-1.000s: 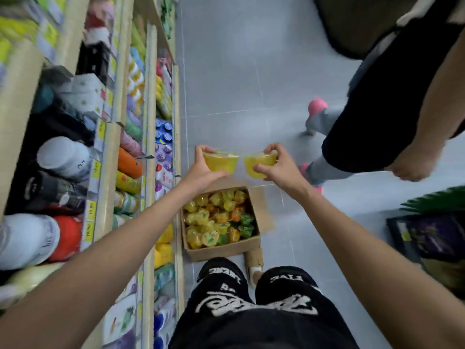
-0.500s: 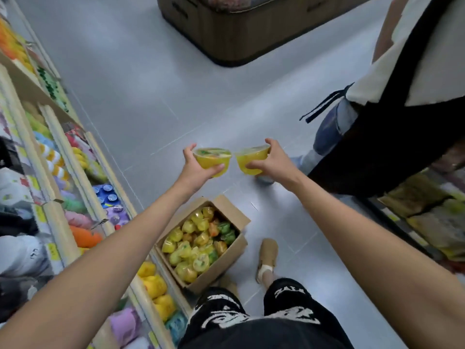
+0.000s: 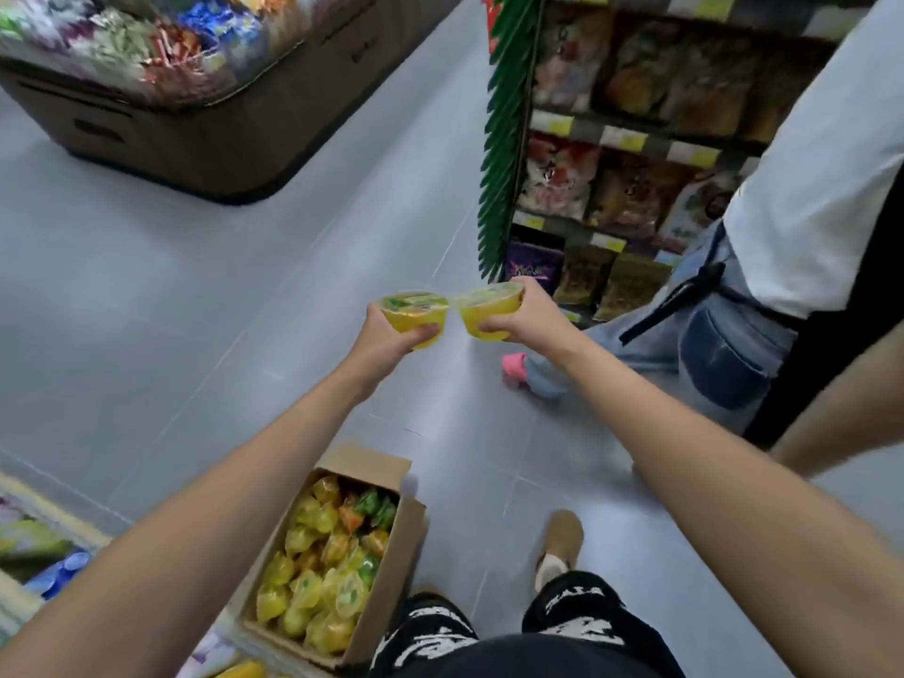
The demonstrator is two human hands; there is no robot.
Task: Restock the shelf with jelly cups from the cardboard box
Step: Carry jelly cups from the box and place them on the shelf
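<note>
1. Left hand (image 3: 386,337): raised over the floor (image 3: 195,286) at arm's length. The fingers (image 3: 423,331) are curled closely round the lower wall of the left jelly cup (image 3: 415,310) and the thumb sits at its left edge. It is a firm grip with no gap showing.

2. Right hand (image 3: 526,315): raised level with the left. The fingertips (image 3: 489,327) are tucked under the right jelly cup (image 3: 489,313) and one digit is hooked over its far rim, so the cup is clasped between them.

3. The two held cups are yellow, sealed and upright. They sit side by side with rims meeting or very nearly so; actual contact cannot be told.

4. Cardboard box (image 3: 386,579): on the floor at lower centre, below the left forearm, with its flaps open. It is packed with jelly cups (image 3: 323,570), mostly yellow, with some orange and green at the far end.

5. Shelf (image 3: 29,545): at the lower left edge, just beside the box. Its stock is blurred.

6. Display bin (image 3: 171,134): upper left, well apart from the hands, heaped with wrapped sweets.

7. Snack rack (image 3: 611,139): upper right, holding bagged goods, with a green fringe (image 3: 504,139) down its near edge.

8. Second person (image 3: 807,188): at the right edge, in a white top, dark apron and jeans, close beside the right arm.

9. Slipper (image 3: 560,540): tan, on the wearer's foot, right of the box.
</note>
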